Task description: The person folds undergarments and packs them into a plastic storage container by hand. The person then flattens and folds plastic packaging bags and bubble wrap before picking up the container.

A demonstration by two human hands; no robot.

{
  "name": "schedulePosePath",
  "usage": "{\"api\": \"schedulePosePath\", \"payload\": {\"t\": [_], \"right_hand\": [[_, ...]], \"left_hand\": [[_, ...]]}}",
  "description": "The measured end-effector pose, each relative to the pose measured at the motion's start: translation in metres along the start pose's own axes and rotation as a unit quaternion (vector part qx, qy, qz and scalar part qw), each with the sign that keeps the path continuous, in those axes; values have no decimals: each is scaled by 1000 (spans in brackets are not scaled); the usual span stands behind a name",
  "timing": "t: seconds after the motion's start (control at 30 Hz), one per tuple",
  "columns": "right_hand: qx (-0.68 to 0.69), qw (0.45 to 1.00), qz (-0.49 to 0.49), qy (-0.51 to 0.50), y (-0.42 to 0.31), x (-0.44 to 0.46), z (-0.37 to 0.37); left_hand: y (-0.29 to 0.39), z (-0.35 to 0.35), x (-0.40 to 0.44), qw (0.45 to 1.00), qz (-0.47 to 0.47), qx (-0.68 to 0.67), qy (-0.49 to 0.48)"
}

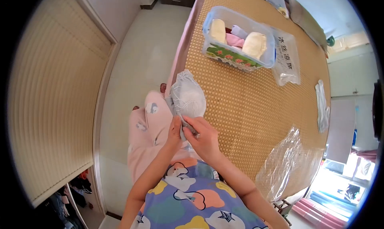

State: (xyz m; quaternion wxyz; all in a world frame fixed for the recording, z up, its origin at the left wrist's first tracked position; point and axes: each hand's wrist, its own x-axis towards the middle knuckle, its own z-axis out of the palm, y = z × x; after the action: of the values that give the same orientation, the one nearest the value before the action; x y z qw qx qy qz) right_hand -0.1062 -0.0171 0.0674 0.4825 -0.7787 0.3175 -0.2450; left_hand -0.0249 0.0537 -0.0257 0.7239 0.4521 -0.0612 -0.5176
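Note:
A pale grey bra (190, 96) with a light lining lies over the bed's edge beside my lap, its cup facing up. My left hand (174, 133) is closed on the near end of its grey fabric. Close against it, my right hand (203, 136) pinches the same grey band, fingers bent over it. The exact spot where the fingertips meet is partly hidden by the hands.
On the woven mat (236, 105) stands a clear plastic box (240, 63) holding rolled cloth items. Near it lies a printed plastic bag (289, 61). Clear plastic wrap (282, 165) is at the right, and a folded light cloth (321, 105) rests near the far edge.

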Motion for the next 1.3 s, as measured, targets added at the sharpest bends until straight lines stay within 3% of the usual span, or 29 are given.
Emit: {"api": "schedulePosePath", "payload": {"t": [0.07, 0.17, 0.3, 0.4, 0.5, 0.6, 0.67, 0.73, 0.77, 0.87, 0.97, 1.03, 1.1, 1.17, 1.3], "right_hand": [[-58, 998, -24, -2, 20, -3, 2], [-106, 991, -66, -42, 24, -9, 4], [-109, 979, -97, -141, 15, -24, 3], [-130, 957, -249, -67, 21, -11, -23], [-291, 938, -185, -32, -16, 14, -56], [-179, 968, -106, -141, 0, 21, -64], [-76, 970, 11, -230, -1, 20, -66], [-12, 949, 103, -297, -1, 20, -67], [19, 951, 147, -270, 5, 17, -65], [149, 941, 267, -148, 38, 7, -55], [312, 888, 339, 7, 55, 7, -55], [313, 893, 318, 57, 64, 5, -52], [274, 910, 294, 103, 70, 2, -44], [193, 934, 262, 143, 71, -3, -36], [195, 944, 193, 186, 69, -3, -32]], "left_hand": [[5, -10, 8, 987, 9, 158, -25], [40, 8, 5, 990, -143, -10, -20], [50, 1, 4, 984, -176, -8, 34], [56, -1, 2, 986, -160, 47, -3], [63, 2, -6, 981, -121, 128, -77], [72, -2, -9, 961, -105, 190, -171], [80, -2, -5, 930, -103, 265, -233], [96, 4, -5, 910, -131, 326, -219], [102, 8, -3, 899, -145, 354, -213], [105, 15, 8, 967, -41, 238, -77], [105, 5, 21, 986, 67, 155, -11], [93, 10, 19, 996, 9, 88, 9], [76, 18, 12, 994, -16, 110, -1], [58, 31, 6, 975, -5, 216, -44], [45, 45, 5, 977, 21, 213, 24]]}}
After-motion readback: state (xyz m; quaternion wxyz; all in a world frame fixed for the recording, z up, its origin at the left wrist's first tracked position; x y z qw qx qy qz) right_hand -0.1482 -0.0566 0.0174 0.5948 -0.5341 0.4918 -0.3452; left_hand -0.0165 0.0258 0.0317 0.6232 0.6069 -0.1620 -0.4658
